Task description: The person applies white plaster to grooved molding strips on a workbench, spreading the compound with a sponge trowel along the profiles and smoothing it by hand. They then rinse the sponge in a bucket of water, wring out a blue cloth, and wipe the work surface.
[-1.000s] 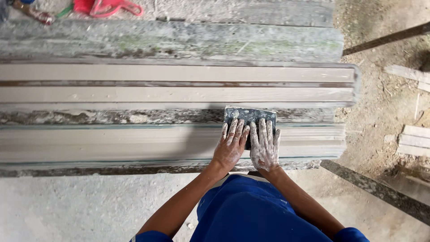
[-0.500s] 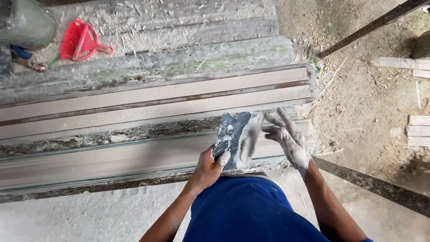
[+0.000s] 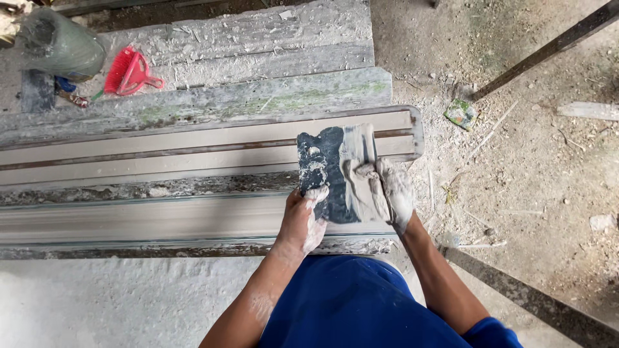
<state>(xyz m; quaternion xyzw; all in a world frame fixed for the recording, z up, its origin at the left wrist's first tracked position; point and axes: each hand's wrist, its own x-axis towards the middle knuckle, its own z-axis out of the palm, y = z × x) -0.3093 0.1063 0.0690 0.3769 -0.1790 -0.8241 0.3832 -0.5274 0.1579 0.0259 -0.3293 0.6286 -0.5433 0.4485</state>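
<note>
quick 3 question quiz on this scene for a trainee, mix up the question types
1. True or false: both hands hold the dark sheet lifted off the moulding.
2. Which hand grips the sheet's lower left edge? A) left hand B) right hand
3. Fill in: the red dustpan lies at the far ____ of the boards.

Key
1. True; the sheet is tilted up toward the camera, smeared with pale paste.
2. A
3. left, beside a grey-green bag.
</note>
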